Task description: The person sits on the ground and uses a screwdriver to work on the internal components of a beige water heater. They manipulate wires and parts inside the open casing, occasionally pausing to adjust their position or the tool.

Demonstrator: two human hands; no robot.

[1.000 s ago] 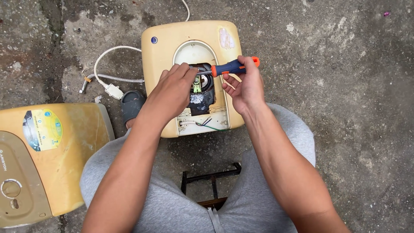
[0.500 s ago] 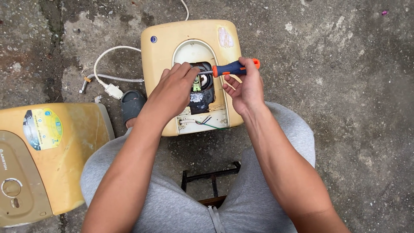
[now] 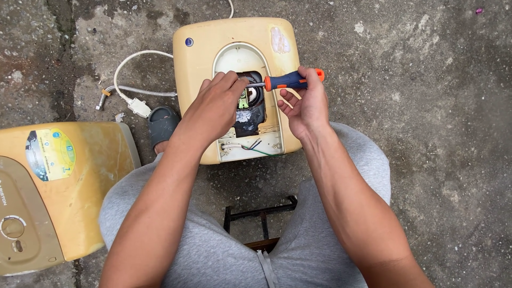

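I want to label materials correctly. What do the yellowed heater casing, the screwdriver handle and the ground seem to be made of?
The yellowed rounded heater casing looks like moulded plastic, smooth and slightly glossy, discoloured with age. The blue-and-orange screwdriver handle, in the right hand, seems to be plastic, perhaps with a rubbery grip; its shaft looks like bare metal. The grey ground appears to be rough, stained concrete.

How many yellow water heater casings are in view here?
2. One open water heater lies on the concrete ahead of the knees, under both hands; a second water heater lies at the lower left, partly cut off by the frame.
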